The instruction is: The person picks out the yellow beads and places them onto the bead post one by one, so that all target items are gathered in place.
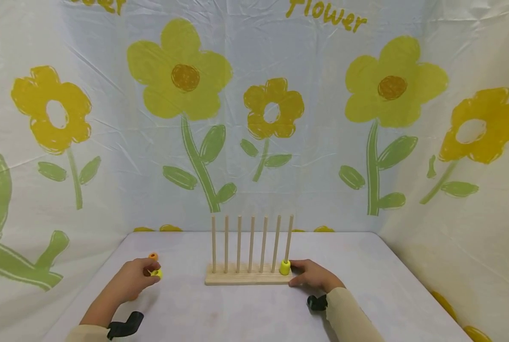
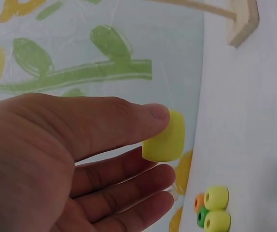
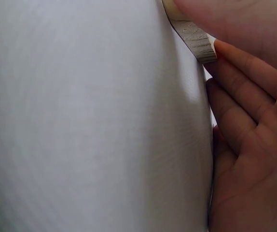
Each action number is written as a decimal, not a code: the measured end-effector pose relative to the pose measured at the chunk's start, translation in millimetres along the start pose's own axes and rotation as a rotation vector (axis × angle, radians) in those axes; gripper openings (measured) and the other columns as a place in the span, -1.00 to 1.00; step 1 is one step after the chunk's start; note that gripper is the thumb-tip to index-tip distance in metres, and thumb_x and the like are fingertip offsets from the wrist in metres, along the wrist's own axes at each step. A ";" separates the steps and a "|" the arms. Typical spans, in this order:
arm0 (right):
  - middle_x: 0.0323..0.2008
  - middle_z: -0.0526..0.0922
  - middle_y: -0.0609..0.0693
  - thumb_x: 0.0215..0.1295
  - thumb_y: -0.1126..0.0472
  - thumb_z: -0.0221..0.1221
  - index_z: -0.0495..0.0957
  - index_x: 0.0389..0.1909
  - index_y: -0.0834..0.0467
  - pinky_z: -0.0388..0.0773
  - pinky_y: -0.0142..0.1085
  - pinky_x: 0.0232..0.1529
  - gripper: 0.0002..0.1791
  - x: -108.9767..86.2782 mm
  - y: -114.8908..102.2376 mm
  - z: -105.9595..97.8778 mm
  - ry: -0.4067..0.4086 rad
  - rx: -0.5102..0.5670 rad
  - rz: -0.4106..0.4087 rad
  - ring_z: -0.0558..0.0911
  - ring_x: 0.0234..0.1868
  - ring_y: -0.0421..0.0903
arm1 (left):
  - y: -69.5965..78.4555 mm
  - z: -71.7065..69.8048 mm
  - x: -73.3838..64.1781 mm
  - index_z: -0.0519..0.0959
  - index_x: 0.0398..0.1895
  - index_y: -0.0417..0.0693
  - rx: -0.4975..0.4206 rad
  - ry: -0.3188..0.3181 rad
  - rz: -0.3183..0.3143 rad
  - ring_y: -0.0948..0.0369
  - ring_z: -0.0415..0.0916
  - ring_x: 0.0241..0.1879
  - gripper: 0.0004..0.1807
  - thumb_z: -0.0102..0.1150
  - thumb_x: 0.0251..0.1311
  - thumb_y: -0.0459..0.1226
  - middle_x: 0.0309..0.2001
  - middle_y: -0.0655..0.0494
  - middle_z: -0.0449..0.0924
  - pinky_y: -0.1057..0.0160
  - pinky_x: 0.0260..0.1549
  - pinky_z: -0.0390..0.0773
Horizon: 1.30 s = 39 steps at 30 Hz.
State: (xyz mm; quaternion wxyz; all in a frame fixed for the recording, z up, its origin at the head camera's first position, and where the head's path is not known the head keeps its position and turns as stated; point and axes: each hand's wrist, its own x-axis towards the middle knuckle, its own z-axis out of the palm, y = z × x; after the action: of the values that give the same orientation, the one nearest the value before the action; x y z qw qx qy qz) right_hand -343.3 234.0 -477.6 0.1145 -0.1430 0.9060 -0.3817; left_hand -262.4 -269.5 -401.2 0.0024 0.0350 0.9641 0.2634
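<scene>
In the head view my left hand [image 1: 132, 279] is over the left part of the table. Its thumb and forefinger pinch a barrel-shaped yellow bead [image 2: 170, 137], while the other fingers stay loosely bent below it. A wooden peg stand [image 1: 248, 280] with a row of upright pegs stands mid-table. Yellow beading [image 1: 285, 268] sits at the foot of its rightmost peg. My right hand [image 1: 314, 275] grips the right end of the stand's base, thumb at the front and fingers behind. The right wrist view shows the base's end [image 3: 196, 43] between that thumb and the fingers.
Loose beads lie on the table by the left hand: an orange bead [image 2: 199, 202], a green bead [image 2: 203, 217] and two yellow ones, one of them the lower yellow bead [image 2: 218, 221]. A flower-printed curtain [image 1: 254, 156] hangs behind the table and along its sides.
</scene>
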 end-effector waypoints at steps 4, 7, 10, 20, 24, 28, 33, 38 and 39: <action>0.35 0.39 0.19 -0.05 0.04 0.45 0.42 0.31 0.18 0.03 0.29 0.38 -0.16 -0.4 -0.8 -1.2 -0.002 -0.012 -0.011 0.22 0.43 0.27 | 17.0 4.8 2.6 0.62 -0.05 -0.13 -0.034 0.030 0.050 0.17 0.52 -0.15 -0.65 0.37 0.10 -0.20 -0.13 0.09 0.63 0.14 -0.21 0.62; 0.35 0.39 0.17 -0.05 0.04 0.45 0.43 0.31 0.17 0.05 0.28 0.38 -0.17 0.3 -1.8 -3.1 0.007 -0.027 -0.018 0.23 0.43 0.25 | 32.6 6.7 4.8 0.63 -0.05 -0.08 -0.063 0.065 0.102 0.16 0.54 -0.13 -0.68 0.35 0.12 -0.21 -0.13 0.11 0.64 0.15 -0.22 0.62; 0.35 0.40 0.15 -0.05 0.04 0.45 0.43 0.31 0.15 0.06 0.26 0.38 -0.17 1.5 -2.4 -5.3 0.014 -0.041 -0.020 0.24 0.43 0.23 | 47.8 7.1 8.1 0.63 -0.04 -0.07 -0.079 0.091 0.171 0.15 0.57 -0.12 -0.69 0.32 0.15 -0.22 -0.10 0.10 0.65 0.15 -0.22 0.63; 0.35 0.40 0.14 -0.08 0.03 0.47 0.43 0.31 0.14 0.05 0.25 0.39 -0.15 6.3 -0.5 -6.7 0.020 -0.038 0.001 0.23 0.44 0.23 | 85.5 7.9 21.5 0.61 0.02 -0.05 -0.170 0.091 0.254 0.10 0.60 -0.05 -0.68 0.27 0.21 -0.21 -0.01 0.06 0.63 0.16 -0.18 0.66; 0.35 0.39 0.17 -0.09 0.05 0.48 0.44 0.30 0.15 0.03 0.26 0.40 -0.15 3.8 -1.3 -5.6 0.018 -0.021 0.013 0.22 0.44 0.24 | 92.4 8.6 24.4 0.61 0.03 -0.05 -0.178 0.078 0.258 0.08 0.59 -0.01 -0.68 0.27 0.21 -0.22 0.02 0.05 0.62 0.13 -0.12 0.65; 0.36 0.38 0.19 -0.08 0.09 0.48 0.44 0.30 0.17 0.02 0.27 0.40 -0.16 0.5 -1.7 -3.4 0.015 -0.007 0.012 0.21 0.44 0.25 | 97.4 8.8 26.4 0.61 0.03 -0.04 -0.192 0.077 0.271 0.05 0.59 0.03 -0.68 0.28 0.21 -0.22 0.04 0.01 0.62 0.12 -0.10 0.65; 0.36 0.38 0.19 -0.07 0.08 0.47 0.44 0.30 0.16 0.03 0.27 0.40 -0.17 0.7 0.1 -2.1 0.010 -0.019 -0.001 0.21 0.44 0.25 | 104.3 8.0 28.7 0.59 0.08 -0.06 -0.227 0.063 0.264 0.02 0.56 0.09 -0.63 0.29 0.20 -0.21 0.10 -0.02 0.59 0.11 -0.09 0.64; 0.36 0.37 0.20 -0.04 0.07 0.46 0.43 0.31 0.16 0.03 0.27 0.39 -0.18 0.2 -0.2 -1.6 0.003 -0.023 -0.008 0.21 0.44 0.26 | 112.2 7.6 31.3 0.57 0.15 -0.10 -0.257 0.037 0.257 0.02 0.54 0.13 -0.58 0.27 0.22 -0.22 0.13 -0.02 0.58 0.09 -0.05 0.63; 0.36 0.37 0.20 -0.04 0.07 0.46 0.43 0.31 0.16 0.03 0.27 0.39 -0.18 0.0 -0.3 -1.6 0.001 -0.023 -0.007 0.21 0.44 0.26 | 113.4 7.9 32.3 0.57 0.14 -0.09 -0.267 0.033 0.257 0.03 0.53 0.13 -0.59 0.27 0.22 -0.22 0.12 0.00 0.58 0.09 -0.04 0.63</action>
State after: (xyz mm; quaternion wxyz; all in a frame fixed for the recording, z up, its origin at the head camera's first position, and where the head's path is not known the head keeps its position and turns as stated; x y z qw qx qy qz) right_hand -343.8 234.9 -476.2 0.1110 -0.1472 0.9099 -0.3717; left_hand -286.9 -165.9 -350.0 -0.0422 0.1529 0.9080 0.3877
